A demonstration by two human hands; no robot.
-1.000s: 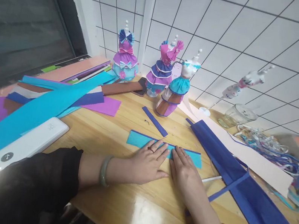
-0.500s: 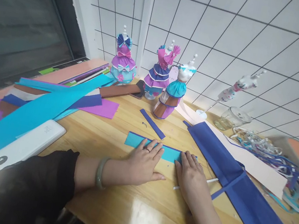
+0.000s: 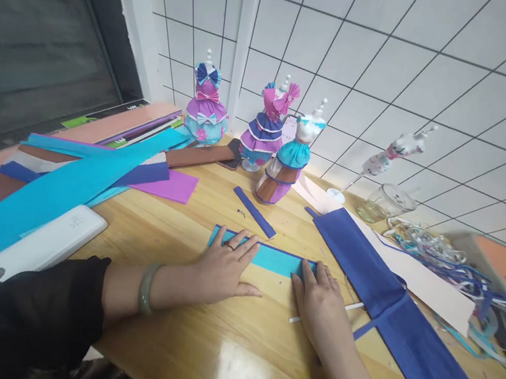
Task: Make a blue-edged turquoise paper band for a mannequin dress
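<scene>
The person's left hand [image 3: 223, 267] is lying palm down on the left part of a turquoise strip [image 3: 276, 260], its fingers slightly apart and gripping nothing. The right hand [image 3: 322, 299] is resting its fingertips on the strip's right end, its fingers lying close together, also without pinching it. The strip is lying flat on the wooden surface [image 3: 180, 352], in the middle of the scene, and a dark blue band is running along its far edge. Between the two hands, part of the turquoise is showing.

A narrow blue strip [image 3: 253, 212] is lying just beyond the left hand, apart from it. A thin white strip [image 3: 353, 306] is showing on both sides of the right hand, partly hidden by it. To the right, a long dark blue piece [image 3: 441, 370] is stretching toward the near edge, partly covering a pale sheet [image 3: 443, 296].

On the far side, three dressed forms [image 3: 261, 139] are standing in a group, while a white form on a stand [image 3: 392, 151] is slanting farther right, beside a glass jar [image 3: 387, 205]. To the left, a long turquoise piece [image 3: 62, 196] is lying across other coloured pieces and partly over a white device [image 3: 47, 245].
</scene>
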